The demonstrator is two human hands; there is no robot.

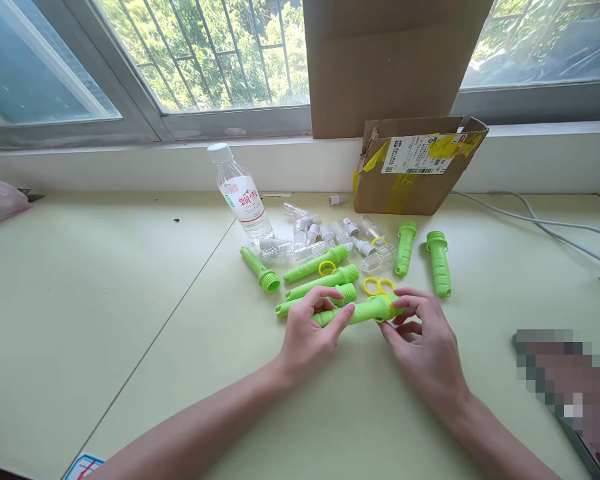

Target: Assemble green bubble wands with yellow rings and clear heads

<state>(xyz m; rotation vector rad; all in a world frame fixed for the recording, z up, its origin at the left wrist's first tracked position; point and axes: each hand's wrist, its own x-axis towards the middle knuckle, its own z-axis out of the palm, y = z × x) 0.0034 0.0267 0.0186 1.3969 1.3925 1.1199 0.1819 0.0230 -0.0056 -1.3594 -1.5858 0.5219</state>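
Observation:
My left hand pinches the plain end of a green plastic tube handle, which lies nearly level just above the table. My right hand has its fingers closed around a yellow ring at the tube's wider, threaded end. Right behind that end, two loose yellow rings lie side by side. Several more green tubes rest behind my left hand, among them one green tube with a threaded end. Another yellow ring leans among them.
Clear ribbed plastic tubes and small white-capped pieces lie heaped farther back. A water bottle and an opened cardboard box stand behind. Two green tubes lie at right, near a white cable and a blurred-out device.

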